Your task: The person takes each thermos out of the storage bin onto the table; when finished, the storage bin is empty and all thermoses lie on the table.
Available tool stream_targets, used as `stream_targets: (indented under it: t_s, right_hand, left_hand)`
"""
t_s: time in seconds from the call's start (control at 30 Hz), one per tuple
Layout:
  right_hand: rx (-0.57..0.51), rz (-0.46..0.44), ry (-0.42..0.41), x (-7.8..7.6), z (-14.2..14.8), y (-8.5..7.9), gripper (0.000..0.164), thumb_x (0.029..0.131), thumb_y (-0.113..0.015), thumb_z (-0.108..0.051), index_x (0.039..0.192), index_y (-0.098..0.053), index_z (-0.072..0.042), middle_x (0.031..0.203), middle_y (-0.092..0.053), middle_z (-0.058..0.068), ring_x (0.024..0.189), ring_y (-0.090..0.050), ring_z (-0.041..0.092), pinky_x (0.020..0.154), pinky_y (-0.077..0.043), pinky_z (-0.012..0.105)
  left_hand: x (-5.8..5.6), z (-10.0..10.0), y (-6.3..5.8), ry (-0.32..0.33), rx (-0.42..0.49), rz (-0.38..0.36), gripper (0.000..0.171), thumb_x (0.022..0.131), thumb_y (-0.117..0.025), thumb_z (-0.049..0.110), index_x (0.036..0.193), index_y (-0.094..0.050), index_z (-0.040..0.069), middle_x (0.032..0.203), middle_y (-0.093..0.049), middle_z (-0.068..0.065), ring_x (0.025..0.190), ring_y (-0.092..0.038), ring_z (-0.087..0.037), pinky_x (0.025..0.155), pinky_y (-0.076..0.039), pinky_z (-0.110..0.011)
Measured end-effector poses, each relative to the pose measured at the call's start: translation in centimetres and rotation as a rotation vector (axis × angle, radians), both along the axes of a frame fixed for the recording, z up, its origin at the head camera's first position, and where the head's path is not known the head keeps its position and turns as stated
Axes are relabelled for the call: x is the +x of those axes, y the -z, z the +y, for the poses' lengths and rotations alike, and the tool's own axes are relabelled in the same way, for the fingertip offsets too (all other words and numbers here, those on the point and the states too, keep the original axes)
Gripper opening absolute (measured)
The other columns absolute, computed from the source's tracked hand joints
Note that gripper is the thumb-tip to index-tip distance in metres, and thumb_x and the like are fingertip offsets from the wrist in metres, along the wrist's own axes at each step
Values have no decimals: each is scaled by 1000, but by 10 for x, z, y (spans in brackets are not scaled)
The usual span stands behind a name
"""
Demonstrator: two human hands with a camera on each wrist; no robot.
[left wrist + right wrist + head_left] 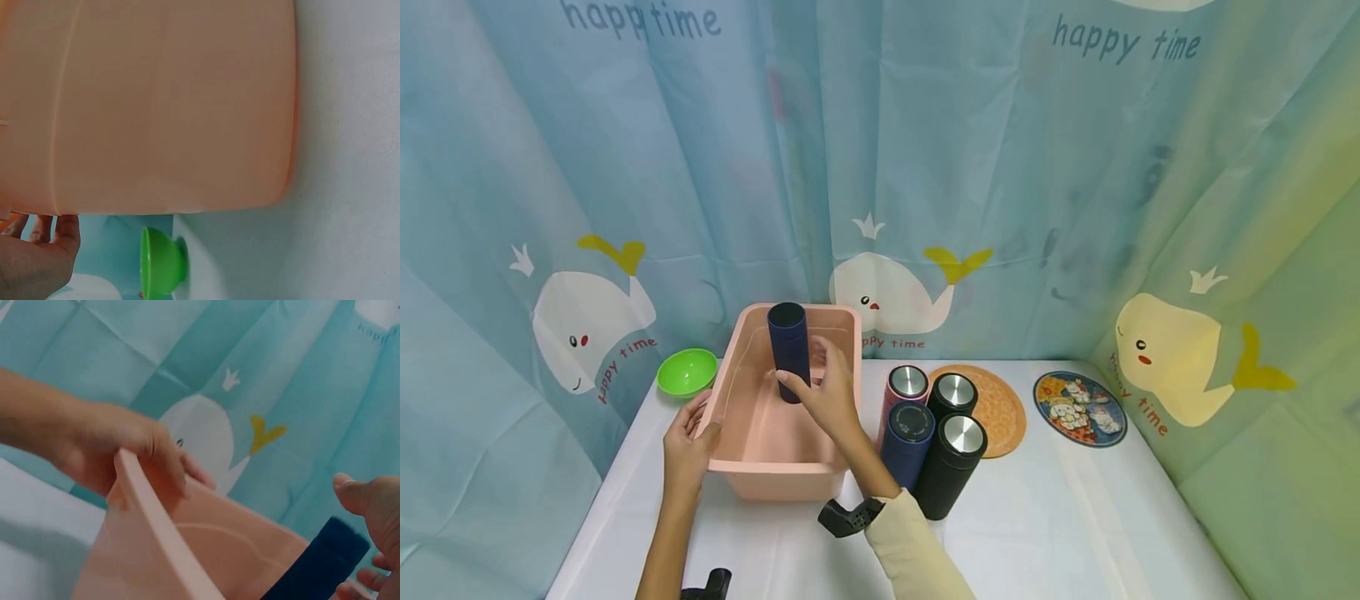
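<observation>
A pink plastic basin (782,468) stands on the table, and my left hand (688,442) grips its left rim, thumb on the inner side. Inside the basin a navy thermos bottle (788,346) stands upright. My right hand (833,396) is around the bottle's right side with thumb and fingers spread apart; the thumb overlaps the bottle in the head view. From the right wrist, the bottle (328,553) shows beside the spread right hand (382,509), with a gap between thumb and bottle. The left wrist view shows mostly the basin's outer wall (175,112).
Right of the basin stand several more thermos bottles: a pink one (893,404), a navy one (908,450) and black ones (947,475). Behind them lies a round orange mat (1003,417); a patterned plate (1080,408) is farther right. A green bowl (687,372) sits at the back left.
</observation>
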State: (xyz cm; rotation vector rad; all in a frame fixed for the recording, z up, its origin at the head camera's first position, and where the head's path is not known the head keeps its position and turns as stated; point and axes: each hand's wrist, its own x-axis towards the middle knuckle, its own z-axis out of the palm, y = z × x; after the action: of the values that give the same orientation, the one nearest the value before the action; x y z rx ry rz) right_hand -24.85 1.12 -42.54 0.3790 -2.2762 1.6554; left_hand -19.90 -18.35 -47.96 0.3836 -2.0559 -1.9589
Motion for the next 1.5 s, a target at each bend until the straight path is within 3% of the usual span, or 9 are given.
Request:
stream_targets:
  t_s: [0.1,0.2,0.37,0.6,0.93,1.5]
  right_hand:
    - [26,0,50,-10,-6,6,72,82,-79,-28,139,-46,-1,133,-53,18,118,-54,30,84,-57,40]
    - [44,-7,84,-20,-11,9,71,81,-79,-30,138,-48,0,133,-54,18,120,-54,31,92,-54,44]
    - [33,-24,97,-39,-19,8,73,81,-79,-27,139,-46,1,135,-53,22,123,-54,33,103,-47,46]
    - [48,-42,96,-59,-26,11,77,80,-79,-27,143,-43,-1,133,-54,19,119,-56,33,101,-48,47]
    - [80,-114,102,-76,-32,19,85,80,-80,-29,147,-36,-2,139,-51,19,124,-54,32,105,-46,48]
    - [138,-104,97,-90,-39,32,81,80,-80,-20,147,-36,-4,137,-54,16,125,-54,31,108,-44,47]
  left_hand:
    - [-1,-1,0,5,8,5,51,94,-57,-1,143,-46,6,137,-49,-13,117,-47,-7,83,-42,1]
    - [-2,-1,1,0,6,-1,50,94,-56,0,143,-47,6,135,-50,-11,116,-47,-6,83,-42,1]
    - [-3,-1,3,-4,-1,-5,49,94,-57,1,142,-47,6,136,-50,-13,117,-47,-7,83,-42,1]
    - [-1,0,3,7,19,2,50,94,-58,1,143,-47,6,136,-49,-14,111,-47,-2,83,-42,0]
    - [-3,-1,4,-8,-1,-13,48,95,-58,2,141,-48,7,135,-51,-10,117,-47,-6,84,-42,1]
    - [-2,-1,5,-1,14,10,51,94,-59,1,143,-47,5,138,-50,-17,114,-48,-4,83,-43,0]
